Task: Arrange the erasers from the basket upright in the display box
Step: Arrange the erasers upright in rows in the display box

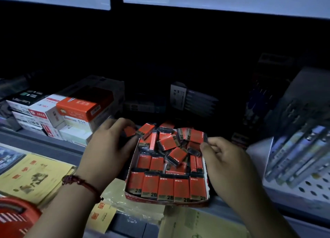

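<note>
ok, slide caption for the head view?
Left hand pinches a red-wrapped 2B eraser by the red cardboard display box; right hand at its loose eraser pile.

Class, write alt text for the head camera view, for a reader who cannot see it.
A person's left hand grips a red eraser beside a display box with upright erasers in front and a loose pile behind; the right hand reaches the pile's right edge.

"2B" is printed in gold on the erasers [166, 187] standing in the front row of the box [160, 201], at 6 o'clock. "0.5" is marked on a white carton [78, 123] at 9 o'clock. Other print is blurred.
</note>
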A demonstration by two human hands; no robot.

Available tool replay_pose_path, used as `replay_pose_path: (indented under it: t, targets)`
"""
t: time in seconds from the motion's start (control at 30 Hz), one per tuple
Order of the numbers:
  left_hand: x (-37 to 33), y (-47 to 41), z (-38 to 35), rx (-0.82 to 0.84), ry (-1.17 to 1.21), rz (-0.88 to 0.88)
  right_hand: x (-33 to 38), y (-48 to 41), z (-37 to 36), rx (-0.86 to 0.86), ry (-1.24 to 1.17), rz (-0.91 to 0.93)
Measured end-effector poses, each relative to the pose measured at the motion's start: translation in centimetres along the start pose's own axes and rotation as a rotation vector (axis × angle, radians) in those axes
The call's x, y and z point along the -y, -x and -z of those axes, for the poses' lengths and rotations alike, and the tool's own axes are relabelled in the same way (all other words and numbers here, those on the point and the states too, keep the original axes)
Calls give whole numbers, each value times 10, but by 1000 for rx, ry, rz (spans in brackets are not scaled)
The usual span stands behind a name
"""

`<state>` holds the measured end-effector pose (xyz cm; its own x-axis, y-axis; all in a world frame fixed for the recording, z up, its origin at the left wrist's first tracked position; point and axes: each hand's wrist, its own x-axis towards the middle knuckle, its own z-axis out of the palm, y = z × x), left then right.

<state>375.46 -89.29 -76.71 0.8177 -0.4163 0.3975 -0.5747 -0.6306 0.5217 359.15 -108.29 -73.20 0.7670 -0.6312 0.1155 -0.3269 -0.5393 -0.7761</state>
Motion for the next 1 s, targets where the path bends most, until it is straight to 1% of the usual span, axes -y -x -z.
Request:
replay_pose_path:
  t: [0.07, 0.13, 0.2, 0.23, 0.33, 0.47, 0.57, 0.63, 0.7, 0.77, 0.8, 0.87, 0.93, 1.0]
  targets:
    - [-3, 4, 6, -56, 97, 78, 4, 7, 0, 18, 0, -7]
    - [-10, 13, 16, -66, 263, 178, 7, 11, 0, 32, -43, -6]
    - [-22, 28, 25, -43, 487, 265, 10, 15, -4, 51, -150, -24]
    - [-27, 35, 28, -29, 545, 280, 11, 16, -7, 68, -227, -39]
    - [-31, 48, 31, -32, 553, 268, 17, 22, -17, 136, -363, -30]
    - [-26, 51, 35, -102, 578, 298, 27, 24, -33, 192, -326, 115]
    - [-24, 54, 40, -154, 583, 305, 28, 19, -36, 339, -332, 152]
    - [-23, 55, 44, -184, 601, 313, 24, 11, -35, 377, -260, 182]
    - [-20, 56, 46, -219, 596, 323, 16, 0, -32, 309, -137, 227]
    - [-18, 56, 46, -253, 575, 336, 11, -14, -32, 206, 186, 318]
    - [-18, 56, 46, -260, 573, 340, 10, -18, -34, 183, 354, 343]
    - [-17, 55, 44, -261, 578, 348, 13, -25, -40, 196, 558, 316]
    - [-15, 54, 41, -252, 571, 348, 17, -27, -46, 204, 670, 292]
    - [-13, 53, 39, -250, 573, 356, 19, -29, -51, 195, 716, 286]
